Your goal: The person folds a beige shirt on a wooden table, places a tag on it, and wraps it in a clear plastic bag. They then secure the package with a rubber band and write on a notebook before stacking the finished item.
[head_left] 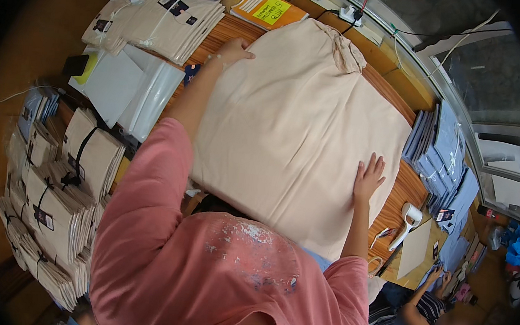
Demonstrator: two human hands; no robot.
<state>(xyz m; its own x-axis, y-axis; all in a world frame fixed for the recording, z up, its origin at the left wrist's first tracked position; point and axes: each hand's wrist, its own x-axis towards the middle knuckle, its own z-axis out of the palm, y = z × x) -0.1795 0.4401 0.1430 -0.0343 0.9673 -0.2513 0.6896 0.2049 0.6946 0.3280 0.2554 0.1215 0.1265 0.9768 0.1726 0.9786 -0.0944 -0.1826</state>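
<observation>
A large beige cloth garment (282, 121) lies spread over the striped wood table, with soft creases running down it. Its far end bunches up into a gathered part (346, 51). At the garment's far left edge is my left hand (232, 53), thumb apart from the fingers and reaching over the cloth; the other fingers show only in part. My right hand (369, 177) rests flat on the right side of the cloth, fingers spread. The near edge of the garment hangs close to my body.
Folded beige garments (182, 22) are stacked at far left, beside clear plastic bags (155, 91). More tied beige bundles (61, 207) stand at left. Blue folded garments (437, 147), a white lint roller (409, 222) and a seated person (426, 313) are at right.
</observation>
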